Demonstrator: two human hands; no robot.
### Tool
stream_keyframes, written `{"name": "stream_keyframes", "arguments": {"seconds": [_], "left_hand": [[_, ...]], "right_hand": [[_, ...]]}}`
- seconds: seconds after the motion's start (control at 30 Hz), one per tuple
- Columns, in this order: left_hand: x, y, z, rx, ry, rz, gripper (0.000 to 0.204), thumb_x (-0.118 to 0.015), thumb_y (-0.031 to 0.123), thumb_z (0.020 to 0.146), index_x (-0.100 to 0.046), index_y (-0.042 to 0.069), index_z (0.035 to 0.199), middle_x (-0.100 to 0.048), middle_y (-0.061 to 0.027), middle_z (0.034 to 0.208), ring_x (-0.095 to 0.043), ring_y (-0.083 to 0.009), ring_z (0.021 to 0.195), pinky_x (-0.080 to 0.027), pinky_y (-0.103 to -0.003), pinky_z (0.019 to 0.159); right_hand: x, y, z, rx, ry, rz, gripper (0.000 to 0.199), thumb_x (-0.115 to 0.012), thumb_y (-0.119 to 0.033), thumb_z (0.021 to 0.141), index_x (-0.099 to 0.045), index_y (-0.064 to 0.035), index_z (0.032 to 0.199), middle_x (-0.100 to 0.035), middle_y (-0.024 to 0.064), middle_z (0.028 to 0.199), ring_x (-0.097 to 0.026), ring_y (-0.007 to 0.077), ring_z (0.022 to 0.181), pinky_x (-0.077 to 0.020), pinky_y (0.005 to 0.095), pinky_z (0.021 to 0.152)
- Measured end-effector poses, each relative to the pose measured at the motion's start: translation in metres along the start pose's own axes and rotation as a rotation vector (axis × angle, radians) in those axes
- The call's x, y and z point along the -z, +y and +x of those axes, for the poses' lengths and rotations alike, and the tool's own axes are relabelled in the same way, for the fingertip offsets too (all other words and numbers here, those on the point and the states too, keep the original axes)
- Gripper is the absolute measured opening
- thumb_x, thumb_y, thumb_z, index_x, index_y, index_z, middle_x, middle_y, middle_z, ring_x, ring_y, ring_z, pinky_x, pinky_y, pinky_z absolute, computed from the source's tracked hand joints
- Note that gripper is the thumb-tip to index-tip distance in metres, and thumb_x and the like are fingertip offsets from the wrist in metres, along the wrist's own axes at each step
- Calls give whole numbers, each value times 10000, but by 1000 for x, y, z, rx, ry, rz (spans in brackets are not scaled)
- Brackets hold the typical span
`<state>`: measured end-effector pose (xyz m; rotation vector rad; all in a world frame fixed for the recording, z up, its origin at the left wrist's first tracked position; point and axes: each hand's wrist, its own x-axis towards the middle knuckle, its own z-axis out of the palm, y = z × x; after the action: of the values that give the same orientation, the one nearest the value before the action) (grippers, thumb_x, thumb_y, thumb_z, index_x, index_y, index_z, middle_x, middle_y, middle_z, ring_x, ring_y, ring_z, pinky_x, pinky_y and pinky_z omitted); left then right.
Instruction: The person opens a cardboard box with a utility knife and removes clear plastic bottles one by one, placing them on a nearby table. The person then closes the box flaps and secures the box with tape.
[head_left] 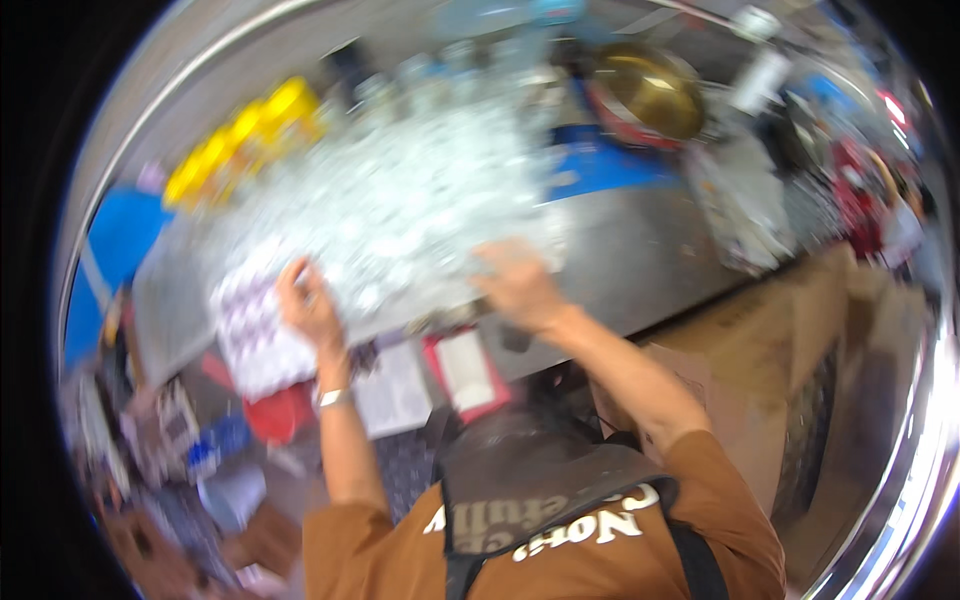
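My left hand (310, 302) is over the right edge of a white sheet with rows of purple marks (262, 325). Its fingers are curled together, and a small pale spot shows between them, too blurred to name. My right hand (522, 288) reaches over the near right side of a wide spread of small clear, glass-like pieces (420, 195). Motion smears its fingers, so what they hold, if anything, is not visible. The pieces cover much of the grey metal table (635, 245) in front of me.
Several yellow-topped containers (245, 135) line the back left, beside clear jars (460, 75). A gold-coloured bowl (650, 95) stands at the back right by a blue sheet (605, 165). Cardboard (735, 350) is at my right; a red-framed white card (467, 372) lies at the near edge.
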<state>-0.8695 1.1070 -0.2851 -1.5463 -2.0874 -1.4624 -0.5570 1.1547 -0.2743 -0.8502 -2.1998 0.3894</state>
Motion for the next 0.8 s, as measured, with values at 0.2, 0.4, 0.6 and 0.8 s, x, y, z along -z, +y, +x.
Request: {"name": "stream_keyframes", "arguments": {"seconds": [0.2, 0.4, 0.6, 0.8], "left_hand": [[1, 54, 1, -203, 88, 98, 235, -609, 97, 959, -649, -31, 1152, -666, -163, 1128, -612, -307, 1060, -478, -406, 951], [-37, 200, -26, -226, -91, -327, 216, -564, 102, 988, -636, -44, 1130, -649, -163, 1119, -607, -285, 1051, -478, -387, 938], [-62, 415, -119, -588, -489, -752, 167, -594, 19, 896, -642, -10, 1053, -649, -177, 1077, -611, -343, 1042, -470, -427, 936], [-85, 658, -271, -1025, -1157, -1042, 514, -727, 132, 827, -542, 11, 1291, -510, -205, 1364, -506, -396, 1235, -456, -443, 1006]], "right_hand": [[37, -4, -12, -282, -37, 178, 698, -737, -187, 780, -434, 43, 1364, -464, 237, 1377, -458, 391, 1276, -438, 415, 1042], [252, -62, -102, -239, 164, -236, 597, -783, -229, 755, -556, -42, 1274, -476, 184, 1378, -463, 360, 1276, -419, 458, 1044], [500, -94, -365, -995, 335, -1182, 538, -704, -365, 837, -567, -95, 1282, -477, 145, 1413, -453, 353, 1280, -364, 523, 1054], [554, -117, -571, -1628, 206, -1013, 760, -672, -392, 876, -345, -73, 1483, -262, 169, 1570, -224, 377, 1451, -316, 508, 1130]]}}
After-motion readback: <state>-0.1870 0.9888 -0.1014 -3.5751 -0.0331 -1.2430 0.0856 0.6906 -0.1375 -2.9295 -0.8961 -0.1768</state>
